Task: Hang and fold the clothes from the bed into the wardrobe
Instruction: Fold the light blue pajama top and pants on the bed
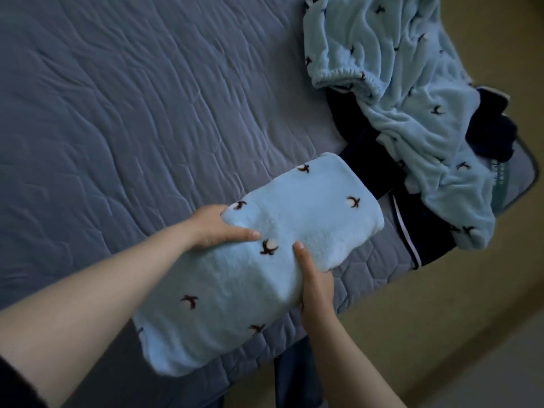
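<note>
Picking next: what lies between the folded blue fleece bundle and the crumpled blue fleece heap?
A dark navy garment with white piping, on the grey quilted bed; head view.

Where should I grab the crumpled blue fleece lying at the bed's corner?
Probably take the elastic band of the crumpled fleece, coming from the bare mattress side: that gathered edge lies exposed on top, while the rest drapes over dark clothes.

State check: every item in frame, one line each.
folded fleece: folded into a bundle, held by both hands at the bed's edge.
left hand: grips the bundle's left side, thumb on top.
right hand: grips its right side, thumb on top.
loose fleece: crumpled, unfolded, over the dark clothes.
dark clothes: unfolded, partly covered.
bed: cover wrinkled.
</note>
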